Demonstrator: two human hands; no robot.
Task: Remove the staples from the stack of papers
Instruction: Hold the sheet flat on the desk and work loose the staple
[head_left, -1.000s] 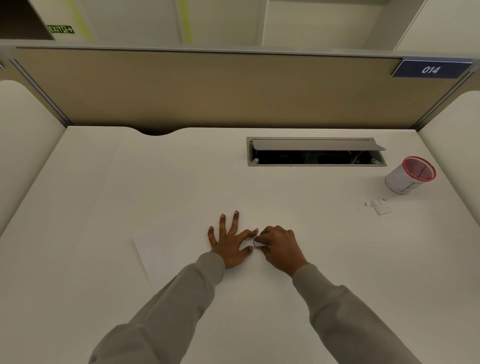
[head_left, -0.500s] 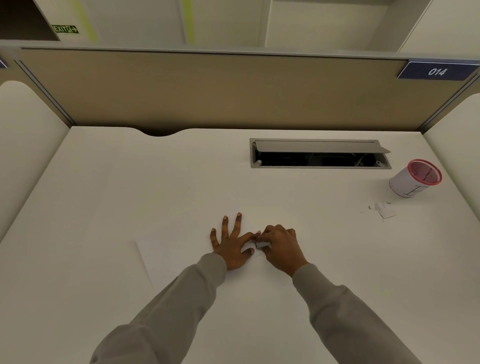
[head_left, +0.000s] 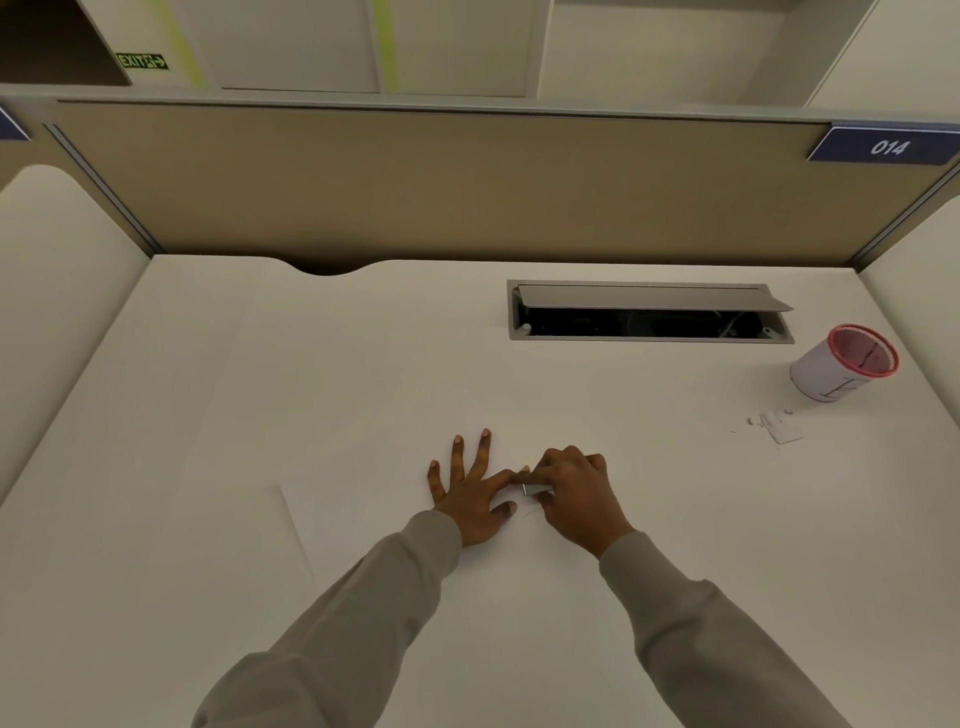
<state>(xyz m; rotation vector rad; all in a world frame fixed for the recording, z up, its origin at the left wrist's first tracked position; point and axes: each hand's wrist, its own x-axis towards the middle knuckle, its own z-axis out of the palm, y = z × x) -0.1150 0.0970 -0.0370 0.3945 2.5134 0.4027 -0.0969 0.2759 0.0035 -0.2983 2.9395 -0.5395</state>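
A stack of white papers (head_left: 358, 514) lies flat on the white desk, hard to tell from the desk surface. My left hand (head_left: 470, 493) presses on the stack with fingers spread flat. Right beside its index finger, my right hand (head_left: 574, 493) curls its fingers round a small metal staple remover (head_left: 535, 489), held down against the paper's corner. The staple itself is too small to see.
A white cup with a red rim (head_left: 844, 370) stands at the right edge. Small paper scraps and bits (head_left: 779, 426) lie in front of it. An open grey cable hatch (head_left: 649, 312) sits in the desk (head_left: 208, 415) behind the hands. A tan partition closes the back.
Both hands stay in the same spot on the paper. The small metal tool shows a little more between my right fingers than a second ago.
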